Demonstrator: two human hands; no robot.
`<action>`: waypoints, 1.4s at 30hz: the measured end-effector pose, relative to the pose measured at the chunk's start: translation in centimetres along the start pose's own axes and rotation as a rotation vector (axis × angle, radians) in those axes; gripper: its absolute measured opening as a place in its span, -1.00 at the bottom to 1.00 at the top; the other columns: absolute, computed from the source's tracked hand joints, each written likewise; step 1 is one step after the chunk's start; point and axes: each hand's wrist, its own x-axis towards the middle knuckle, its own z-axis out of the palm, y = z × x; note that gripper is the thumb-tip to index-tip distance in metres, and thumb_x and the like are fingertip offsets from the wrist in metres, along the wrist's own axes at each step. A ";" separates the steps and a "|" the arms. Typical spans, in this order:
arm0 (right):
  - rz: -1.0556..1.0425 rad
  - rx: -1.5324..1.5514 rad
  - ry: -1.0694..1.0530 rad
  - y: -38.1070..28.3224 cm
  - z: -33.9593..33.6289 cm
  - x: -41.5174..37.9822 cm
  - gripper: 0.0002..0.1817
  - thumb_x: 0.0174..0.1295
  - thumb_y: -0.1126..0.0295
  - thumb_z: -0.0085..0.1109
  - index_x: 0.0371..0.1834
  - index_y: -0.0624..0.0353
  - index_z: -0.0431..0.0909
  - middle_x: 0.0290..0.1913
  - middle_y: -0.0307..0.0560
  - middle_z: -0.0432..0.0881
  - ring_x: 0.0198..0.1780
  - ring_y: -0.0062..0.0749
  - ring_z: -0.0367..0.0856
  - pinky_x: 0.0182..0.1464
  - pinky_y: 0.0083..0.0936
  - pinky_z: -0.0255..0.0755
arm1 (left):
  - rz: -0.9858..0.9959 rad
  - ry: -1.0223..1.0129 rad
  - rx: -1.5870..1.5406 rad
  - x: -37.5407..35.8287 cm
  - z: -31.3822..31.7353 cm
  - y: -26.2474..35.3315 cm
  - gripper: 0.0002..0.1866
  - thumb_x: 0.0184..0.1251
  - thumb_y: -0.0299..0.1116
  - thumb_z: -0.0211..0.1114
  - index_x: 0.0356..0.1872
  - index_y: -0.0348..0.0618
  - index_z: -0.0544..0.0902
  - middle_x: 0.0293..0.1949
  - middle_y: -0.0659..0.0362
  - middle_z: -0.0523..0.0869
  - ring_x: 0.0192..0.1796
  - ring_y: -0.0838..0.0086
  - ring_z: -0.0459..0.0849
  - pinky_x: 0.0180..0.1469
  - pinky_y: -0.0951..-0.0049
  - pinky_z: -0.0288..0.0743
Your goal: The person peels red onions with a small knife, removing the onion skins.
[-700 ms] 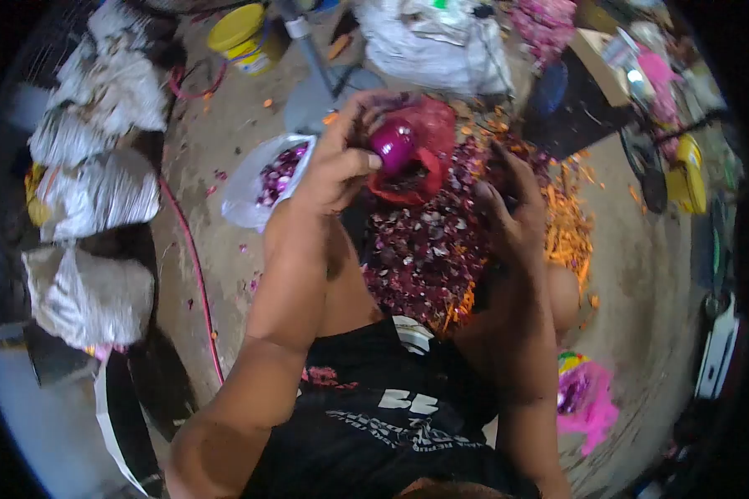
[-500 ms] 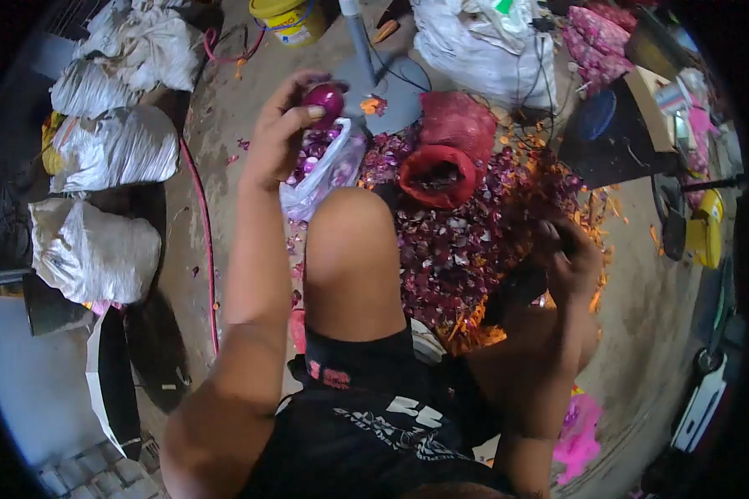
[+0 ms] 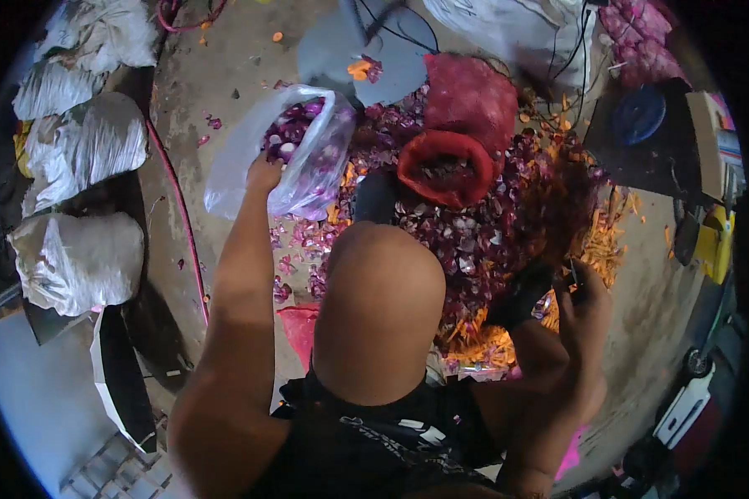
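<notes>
My left hand (image 3: 265,172) is at the near side of a clear plastic bag (image 3: 233,170) filled with peeled red onions (image 3: 290,140); its fingers are hidden in the bag's opening. Over to the right, my right hand (image 3: 587,299) hangs beside my knee with its fingers curled round a thin, dark item I cannot make out. Below it lie orange carrot peelings (image 3: 603,241). Dark red onion skins (image 3: 466,245) form a broad heap between my legs. A red mesh sack (image 3: 466,100) with a rolled-down rim stands on the heap.
Several white woven sacks (image 3: 83,262) line the left side, with a red hose (image 3: 175,187) running past them. A grey round base (image 3: 324,54) with a pole stands ahead. At the right are a dark board with a blue lid (image 3: 639,116) and a yellow object (image 3: 714,241).
My left hand has come down from in front of me to the plastic bag, and the red onion it held no longer shows. My right hand has lowered slightly. The view has shifted.
</notes>
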 end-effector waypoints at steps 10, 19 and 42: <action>0.160 -0.079 -0.125 1.0 -1.2 -0.5 -0.79 0.29 0.38 0.34 -0.11 0.26 0.63 -0.29 0.11 0.63 -0.31 -0.09 0.61 -0.24 -0.29 0.45 | 0.415 0.219 -0.181 -6.4 -1.1 11.2 -0.57 0.28 -0.28 0.36 0.16 -0.21 0.65 0.04 -0.13 0.73 0.09 -0.02 0.71 0.15 0.20 0.57; 0.258 -0.002 -0.084 0.4 -2.3 -1.7 -0.73 0.06 0.48 0.26 -0.13 0.27 0.63 -0.32 0.21 0.61 -0.25 0.15 0.63 -0.17 -0.21 0.49 | 0.750 -0.498 0.238 -7.3 18.4 27.2 -0.65 0.32 -0.24 0.26 -0.02 -0.28 0.71 -0.10 -0.13 0.77 -0.01 0.00 0.74 0.12 0.05 0.57; 0.307 0.153 -0.336 0.9 -2.8 -2.3 -0.51 0.03 0.55 0.39 0.12 0.18 0.60 -0.14 0.07 0.64 -0.11 0.03 0.65 -0.07 -0.26 0.53 | 0.717 -0.316 0.499 -5.4 22.4 35.9 -0.70 0.15 -0.27 0.24 -0.22 -0.22 0.80 -0.11 -0.12 0.79 0.00 0.02 0.77 0.08 0.04 0.62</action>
